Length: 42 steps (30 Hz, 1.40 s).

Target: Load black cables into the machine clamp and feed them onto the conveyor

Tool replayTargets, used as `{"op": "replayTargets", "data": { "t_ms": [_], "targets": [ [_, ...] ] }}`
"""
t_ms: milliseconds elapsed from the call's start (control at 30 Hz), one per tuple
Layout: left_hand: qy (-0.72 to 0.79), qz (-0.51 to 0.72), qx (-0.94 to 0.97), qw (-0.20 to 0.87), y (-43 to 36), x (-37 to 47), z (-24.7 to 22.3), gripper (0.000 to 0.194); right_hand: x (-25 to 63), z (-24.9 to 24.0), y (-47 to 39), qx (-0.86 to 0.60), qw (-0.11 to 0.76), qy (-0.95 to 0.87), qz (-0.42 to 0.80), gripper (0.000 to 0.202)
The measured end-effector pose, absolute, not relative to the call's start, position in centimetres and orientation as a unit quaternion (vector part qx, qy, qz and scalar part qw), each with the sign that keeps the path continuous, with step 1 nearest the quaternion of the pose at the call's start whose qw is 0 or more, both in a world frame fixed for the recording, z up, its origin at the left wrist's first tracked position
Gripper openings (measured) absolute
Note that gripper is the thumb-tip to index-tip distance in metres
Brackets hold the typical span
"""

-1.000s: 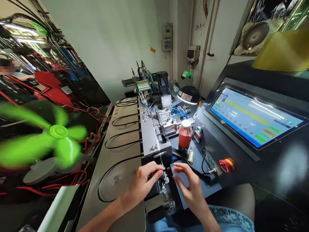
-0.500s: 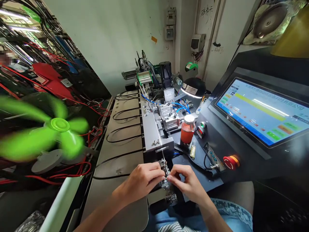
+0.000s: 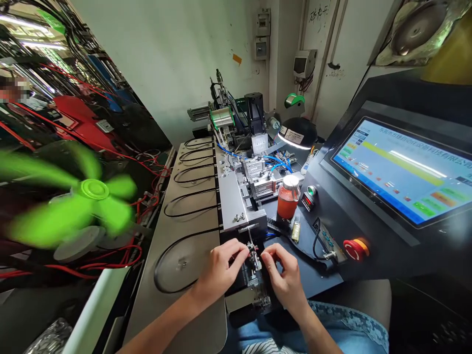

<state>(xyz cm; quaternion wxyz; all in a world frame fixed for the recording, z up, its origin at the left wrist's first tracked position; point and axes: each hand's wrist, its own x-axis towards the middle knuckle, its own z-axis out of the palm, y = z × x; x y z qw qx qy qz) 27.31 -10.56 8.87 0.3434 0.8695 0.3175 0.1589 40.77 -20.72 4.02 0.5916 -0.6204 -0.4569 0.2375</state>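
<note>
My left hand [image 3: 227,263] is at the left side of a small metal fixture [image 3: 254,260], thumb and fingertips pinched together by its upper end. Whatever lies between those fingertips is too small to make out. My right hand [image 3: 284,270] is just right of the fixture, a small gap away, with thumb and index fingertips together; anything in them is too small to see. A black cable loop [image 3: 158,263] lies on the beige tabletop [image 3: 199,319] and runs behind my left wrist. More black loops lie farther up, their ends at the metal rail [image 3: 231,196].
A red-orange jar [image 3: 287,200] and a small yellowish bottle [image 3: 295,230] stand right of the rail. Farther right are a red emergency button [image 3: 354,250] and a tilted touchscreen [image 3: 401,172]. At the left a green fan [image 3: 94,189] spins. A person shows at the far left edge.
Both hands have moved apart and slightly up from the fixture's middle. The nearest black cable has changed from an open curve to a rounder loop. The view has shifted slightly.
</note>
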Motion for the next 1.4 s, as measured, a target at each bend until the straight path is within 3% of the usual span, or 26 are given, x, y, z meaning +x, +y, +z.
{"op": "replayTargets", "data": {
  "t_ms": [200, 700, 1400],
  "targets": [
    [0.347, 0.109, 0.885, 0.29, -9.5, 27.5, 8.3, 0.031, 42.3, 3.3, -20.8, -0.643, 0.598, -0.403, 0.258, 0.026],
    [0.37, 0.05, 0.894, 0.247, -9.7, 28.4, 8.1, 0.027, 41.9, 1.8, -18.7, -0.634, 0.548, -0.473, 0.271, 0.029],
    [0.361, 0.067, 0.89, 0.269, -9.7, 27.8, 7.9, 0.03, 41.3, 1.8, -19.5, -0.607, 0.58, -0.506, 0.199, 0.021]
  ]
}}
